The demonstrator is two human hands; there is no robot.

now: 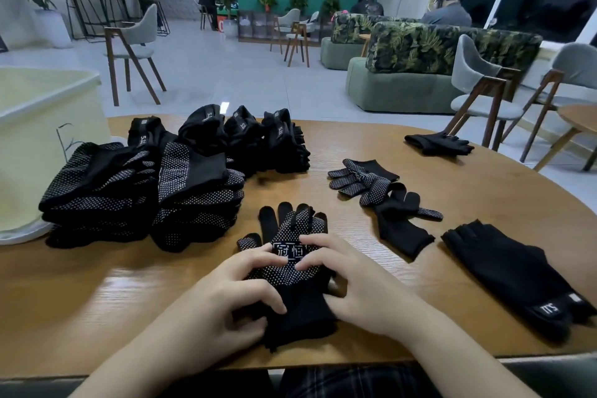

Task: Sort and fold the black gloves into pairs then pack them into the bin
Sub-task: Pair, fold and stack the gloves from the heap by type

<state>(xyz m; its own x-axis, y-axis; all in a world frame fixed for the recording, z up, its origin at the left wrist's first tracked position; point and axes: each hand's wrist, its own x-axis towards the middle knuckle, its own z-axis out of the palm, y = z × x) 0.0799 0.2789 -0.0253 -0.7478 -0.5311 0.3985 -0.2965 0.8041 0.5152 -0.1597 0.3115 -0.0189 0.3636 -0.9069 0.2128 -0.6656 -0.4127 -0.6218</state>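
We see both hands resting on a dotted black glove (290, 255) that lies flat on the wooden table (452, 178), close to the near edge, with its fingers pointing away from us. The left hand (226, 287) presses on the glove's left side, its fingers curled and its thumb on the plain cuff. The right hand (349, 278) presses on the right side, with fingertips beside the white printed characters on the palm. Neither hand is closed around the glove; the fingers are spread and only push down on it. To the left stand stacks of folded gloves (145, 184), some dotted and some with a small label, and they are just beside the pale yellow bin (38, 126) at the table's left edge. To the right lie loose dotted gloves (371, 186), a fingerless glove (504, 268) with a label near the right edge, and another dark glove (437, 144) farther away.
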